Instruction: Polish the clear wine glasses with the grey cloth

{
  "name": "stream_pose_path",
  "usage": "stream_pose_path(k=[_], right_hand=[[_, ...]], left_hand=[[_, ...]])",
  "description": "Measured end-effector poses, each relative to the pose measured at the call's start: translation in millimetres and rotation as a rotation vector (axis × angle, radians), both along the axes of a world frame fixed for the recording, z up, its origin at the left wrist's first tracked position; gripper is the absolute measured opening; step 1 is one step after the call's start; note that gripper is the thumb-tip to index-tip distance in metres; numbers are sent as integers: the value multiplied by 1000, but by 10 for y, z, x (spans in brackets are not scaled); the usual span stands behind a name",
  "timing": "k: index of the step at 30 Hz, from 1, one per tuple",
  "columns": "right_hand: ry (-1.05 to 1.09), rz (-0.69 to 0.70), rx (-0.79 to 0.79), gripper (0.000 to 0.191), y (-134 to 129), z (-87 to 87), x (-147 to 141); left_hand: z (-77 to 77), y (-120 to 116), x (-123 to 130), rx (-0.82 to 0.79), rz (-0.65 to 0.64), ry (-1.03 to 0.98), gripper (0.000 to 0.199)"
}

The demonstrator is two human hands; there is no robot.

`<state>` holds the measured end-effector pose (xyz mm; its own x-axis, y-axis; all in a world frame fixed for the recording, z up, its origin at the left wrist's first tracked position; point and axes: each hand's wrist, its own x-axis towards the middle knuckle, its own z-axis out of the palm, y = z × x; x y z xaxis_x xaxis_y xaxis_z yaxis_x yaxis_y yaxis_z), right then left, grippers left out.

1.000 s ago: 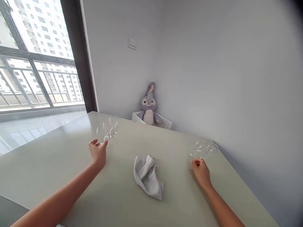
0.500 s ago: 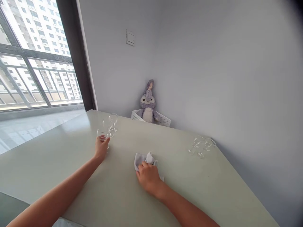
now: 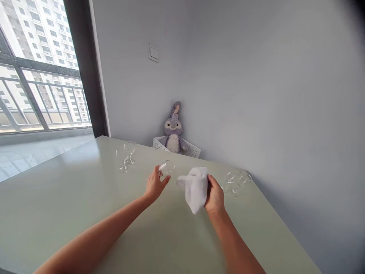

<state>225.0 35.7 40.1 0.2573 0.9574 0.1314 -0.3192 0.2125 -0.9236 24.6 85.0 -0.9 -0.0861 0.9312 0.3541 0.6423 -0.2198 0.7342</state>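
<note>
My left hand (image 3: 155,185) is closed around a clear stemmed glass (image 3: 167,168), which tilts with its rim toward the right above the table. A white cloth (image 3: 196,188) hangs in folds from my right hand (image 3: 215,194), a short way right of the glass and apart from it. Behind and left of my left hand, two more stemmed glasses stand upright, a nearer one (image 3: 124,161) and a farther one (image 3: 130,154). Off to the right, past my right hand, two glasses (image 3: 231,177) (image 3: 243,179) lean or lie near the wall edge.
The pale table (image 3: 85,201) fills the lower view and meets the grey wall on the right. A plush rabbit (image 3: 173,133) sits in a white perforated basket (image 3: 194,151) beyond the far edge. A window (image 3: 40,87) is at left, a switch (image 3: 154,53) on the wall.
My left hand has carried the glass rightward, away from the other two, and tipped it. My right hand has lifted the cloth off the table and moved right.
</note>
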Motion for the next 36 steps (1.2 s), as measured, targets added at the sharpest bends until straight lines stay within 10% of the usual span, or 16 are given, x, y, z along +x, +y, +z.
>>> stream_pose_path(k=[3,14,22,27,33,36], right_hand=[[-75,-40,30,23,-126,100,-90],[-297,561,-87,44,-188,-178,-498],[-30,491,-263,34,-14,-327,-372],[-287,596,-179,30,-38,-135,-206],[-693,872,-76,20,-129,219,88],[-648,687,-130,24,-71,185,114]], left_hand=[[-141,-40,87,46,-37,87,43],[-188,-233,35,369,-198,457,37],[-99,-203,28,418,-347,575,40],[20,-167,-80,106,-487,389,43],[102,-165,-97,-638,-1211,-111,67],[147,-198,11,-429,-1002,-46,62]])
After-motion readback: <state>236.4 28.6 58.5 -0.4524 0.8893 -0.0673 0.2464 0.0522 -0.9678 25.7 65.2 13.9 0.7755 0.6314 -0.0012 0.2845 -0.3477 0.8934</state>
